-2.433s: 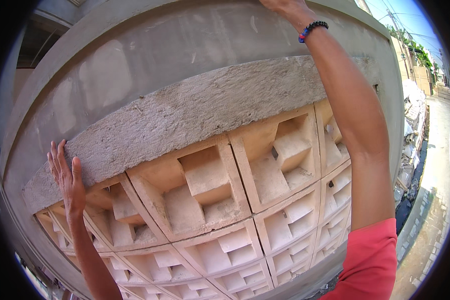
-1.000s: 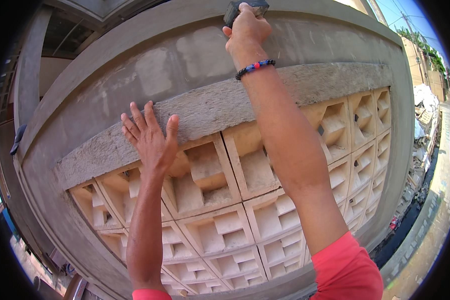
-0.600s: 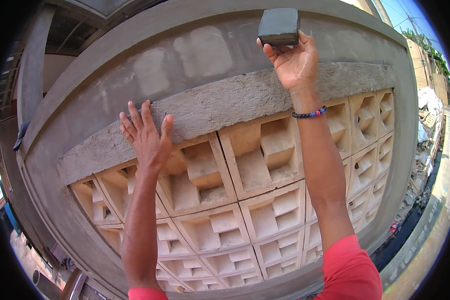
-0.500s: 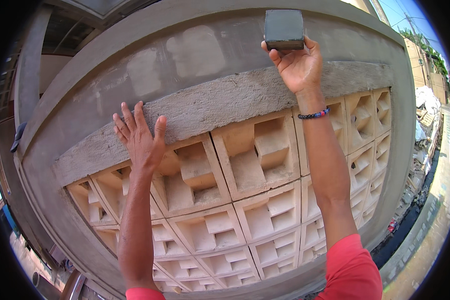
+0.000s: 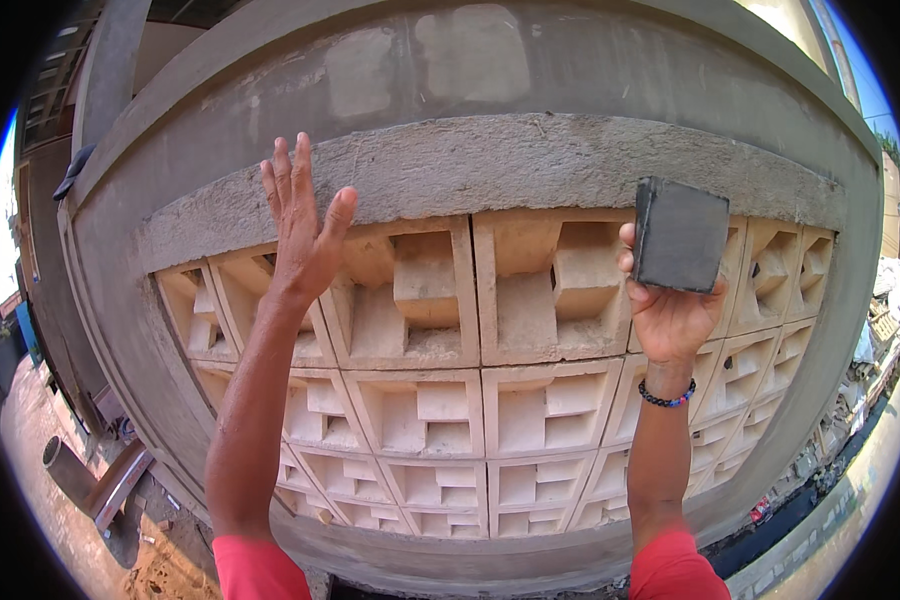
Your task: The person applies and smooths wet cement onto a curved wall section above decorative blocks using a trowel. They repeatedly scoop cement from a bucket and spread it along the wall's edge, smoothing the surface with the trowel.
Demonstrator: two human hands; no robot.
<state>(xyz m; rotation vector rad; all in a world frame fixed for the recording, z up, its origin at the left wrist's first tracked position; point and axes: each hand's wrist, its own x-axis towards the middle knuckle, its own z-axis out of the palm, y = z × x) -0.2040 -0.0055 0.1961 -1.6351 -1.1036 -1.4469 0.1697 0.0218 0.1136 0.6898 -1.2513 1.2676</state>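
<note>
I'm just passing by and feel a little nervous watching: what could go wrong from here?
The right hand grips the dark square block around its lower part, so it might slip out. If dropped, it could chip the pale openwork wall. The left hand is bare, and the grey band behind it looks rough, so rubbing against it might scrape skin.
</note>
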